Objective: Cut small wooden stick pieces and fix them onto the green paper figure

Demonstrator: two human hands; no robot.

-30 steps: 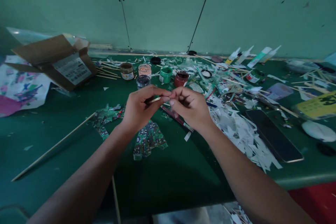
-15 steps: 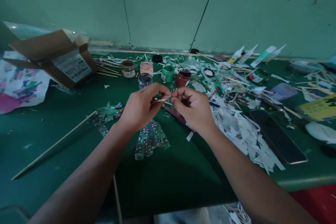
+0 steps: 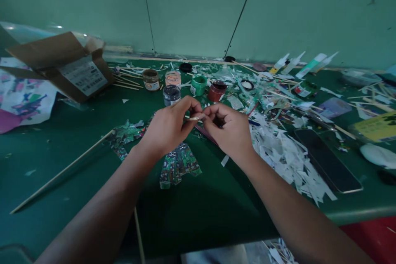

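My left hand (image 3: 167, 128) is closed in a pinch, a thin pale stick (image 3: 194, 118) showing between its fingers. My right hand (image 3: 227, 128) is also closed, its fingertips meeting the left ones at the stick's tip; what exactly it grips is too small to make out. Below the hands lies a fan of patterned green and brown strips (image 3: 179, 165) on the green table (image 3: 216, 202). Partly behind my left forearm is a similar cluster of green pieces (image 3: 125, 134), touching the end of a long wooden stick (image 3: 62, 172).
Open paint jars, among them a dark one (image 3: 171, 95) and a red one (image 3: 217, 90), stand beyond the hands. White paper scraps (image 3: 284, 156) and a phone (image 3: 328, 161) lie to the right. A cardboard box (image 3: 62, 66) sits at the back left, glue bottles (image 3: 311, 66) at the back right.
Both hands have shifted very slightly, still pinched together at the same spot. The view has tilted and moved a little; the things on the table lie as before.
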